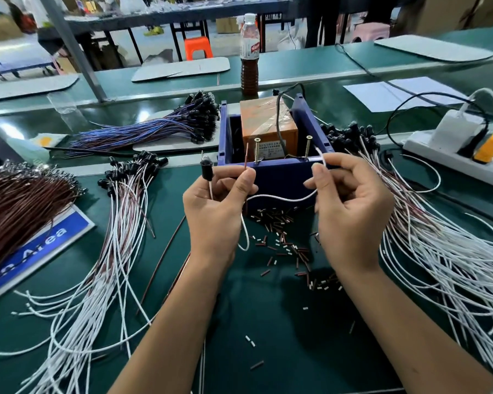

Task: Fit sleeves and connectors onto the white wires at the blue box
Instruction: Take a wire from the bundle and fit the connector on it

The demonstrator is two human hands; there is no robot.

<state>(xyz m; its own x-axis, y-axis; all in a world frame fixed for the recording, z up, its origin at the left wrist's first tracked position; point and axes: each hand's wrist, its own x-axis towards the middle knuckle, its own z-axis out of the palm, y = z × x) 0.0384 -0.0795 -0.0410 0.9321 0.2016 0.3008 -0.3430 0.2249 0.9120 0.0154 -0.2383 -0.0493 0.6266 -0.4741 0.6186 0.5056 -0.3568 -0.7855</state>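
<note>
One blue box (279, 177) on the tabletop (282, 336) holds an orange block (264, 123) and two upright screws (257, 149). I see the left hand (215, 211) pinching a brown wire (246, 157); the right hand (350, 211) pinches the white wire (282, 197).

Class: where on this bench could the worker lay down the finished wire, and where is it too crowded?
Bare green mat shows between the forearms, below the scattered sleeves. Crowded: white wires fan right, another white bundle left, and the blue box sits ahead.
</note>
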